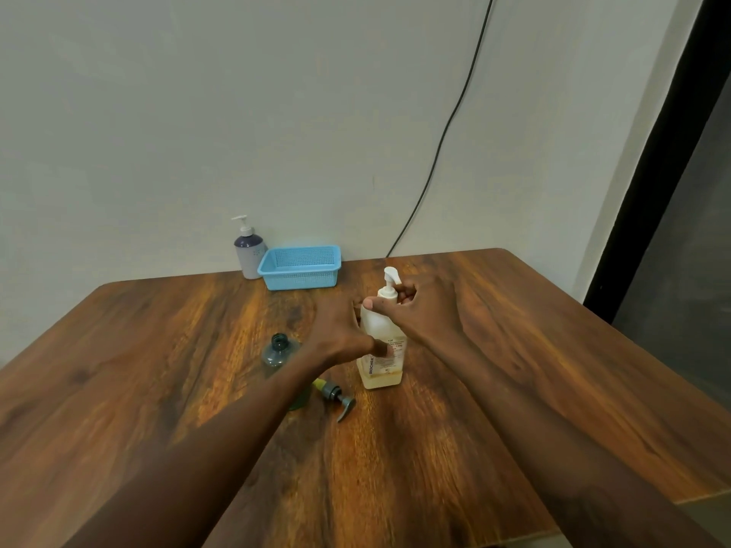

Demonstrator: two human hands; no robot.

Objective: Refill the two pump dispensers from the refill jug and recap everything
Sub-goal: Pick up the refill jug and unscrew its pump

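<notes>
A white pump bottle (380, 361) with a printed label and pale yellow liquid low in its base stands mid-table. My left hand (340, 330) holds its body, thumb across the label. My right hand (415, 306) grips the neck collar just below the white pump head (391, 276). To the left stands a small clear grey bottle (279, 350), open-necked with no cap. A grey pump top (336, 395) lies on the table in front of it, its tube hidden under my left forearm. A purple-and-white pump dispenser (249, 251) stands capped at the back by the wall.
A light blue mesh basket (300, 267) sits at the back next to the purple dispenser. A black cable (447, 128) runs down the wall behind the wooden table (514, 350). The table's right edge borders a dark doorway.
</notes>
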